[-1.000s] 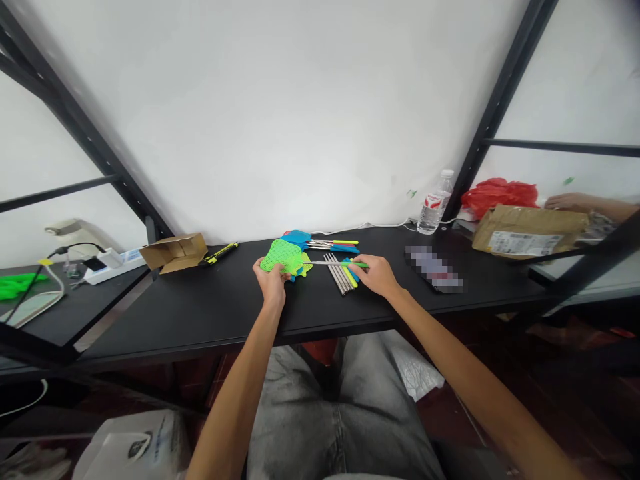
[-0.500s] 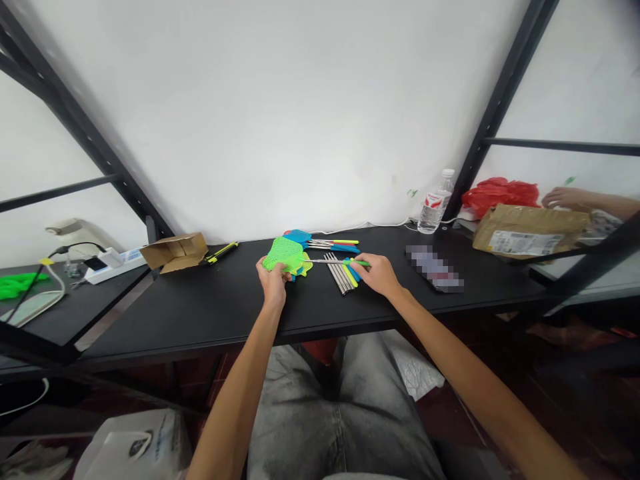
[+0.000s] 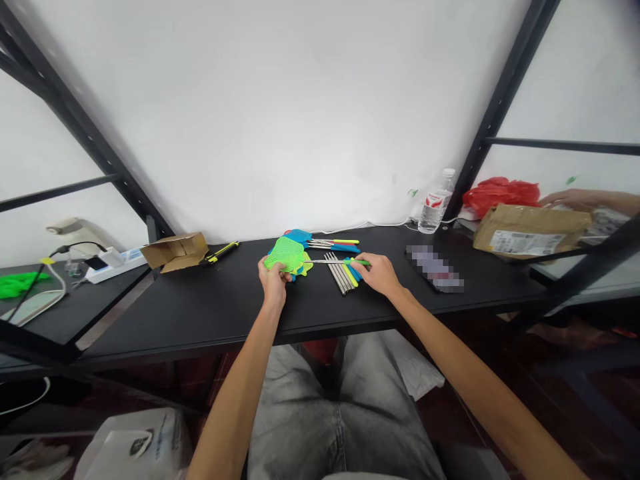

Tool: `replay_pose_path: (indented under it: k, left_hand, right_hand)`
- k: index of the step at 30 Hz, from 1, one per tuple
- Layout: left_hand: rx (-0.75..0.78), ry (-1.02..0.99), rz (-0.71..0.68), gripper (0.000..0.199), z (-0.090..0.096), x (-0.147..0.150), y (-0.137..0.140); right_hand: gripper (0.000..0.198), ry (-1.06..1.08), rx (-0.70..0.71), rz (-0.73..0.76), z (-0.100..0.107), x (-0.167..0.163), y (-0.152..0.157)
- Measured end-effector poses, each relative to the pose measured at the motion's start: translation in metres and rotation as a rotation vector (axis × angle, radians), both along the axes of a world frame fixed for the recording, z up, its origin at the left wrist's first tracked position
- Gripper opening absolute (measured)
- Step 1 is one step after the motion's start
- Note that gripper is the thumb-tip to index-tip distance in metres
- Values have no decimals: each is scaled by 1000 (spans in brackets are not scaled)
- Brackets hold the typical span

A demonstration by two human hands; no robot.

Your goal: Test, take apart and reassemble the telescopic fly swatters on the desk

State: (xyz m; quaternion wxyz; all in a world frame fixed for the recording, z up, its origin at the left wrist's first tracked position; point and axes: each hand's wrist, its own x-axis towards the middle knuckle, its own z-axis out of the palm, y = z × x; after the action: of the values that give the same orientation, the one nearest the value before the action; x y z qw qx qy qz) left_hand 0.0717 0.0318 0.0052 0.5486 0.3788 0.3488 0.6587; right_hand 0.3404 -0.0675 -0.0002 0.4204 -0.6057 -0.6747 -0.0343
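A green fly swatter (image 3: 286, 253) with a mesh head and a thin metal rod stretches level between my two hands. My left hand (image 3: 274, 285) pinches its head with the thumb on top. At the other end, my right hand (image 3: 380, 272) is closed around the green handle (image 3: 357, 263). Under the rod lie several metal rods (image 3: 339, 277) with yellow and blue handles, side by side on the black table. Behind them, more blue, yellow and red fly swatters (image 3: 333, 245) form a pile. Other mesh heads, blue and yellow-green, show partly beneath the one I hold.
An open cardboard box (image 3: 175, 253) and a yellow-black utility knife (image 3: 223, 253) lie to the left. On the right are a water bottle (image 3: 434, 210) and a blurred phone-like object (image 3: 435, 269). Another person's hand (image 3: 570, 197) is near a taped parcel (image 3: 530, 230) and red bag.
My hands and the fly swatter stay nearly in place; the green head tilts slightly. At the far right, the other person's hand has shifted a little.
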Motion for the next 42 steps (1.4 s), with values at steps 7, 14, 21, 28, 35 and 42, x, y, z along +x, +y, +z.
replay_pose_path:
  k: [7,14,21,28,35,42]
  left_hand:
    - [-2,-16,-34,59,0,-1,0]
    - [24,8,-46,61,1,-1,-2]
    - [72,81,-74,64,2,1,-4]
    - [130,161,-98,67,0,0,-4]
    - [179,226,-182,71,-5,-2,0]
    - [242,250,-249,68,-9,-4,2]
  right_hand:
    - [27,-7,-24,-15,0,1,1]
    - [29,-17,-42,-47,-1,2,1]
    - [33,-17,-59,-63,1,2,-1]
    - [34,-14,-51,-54,1,2,-2]
    - [38,42,-27,5,-1,6,0]
    - [38,79,3,36,0,6,-2]
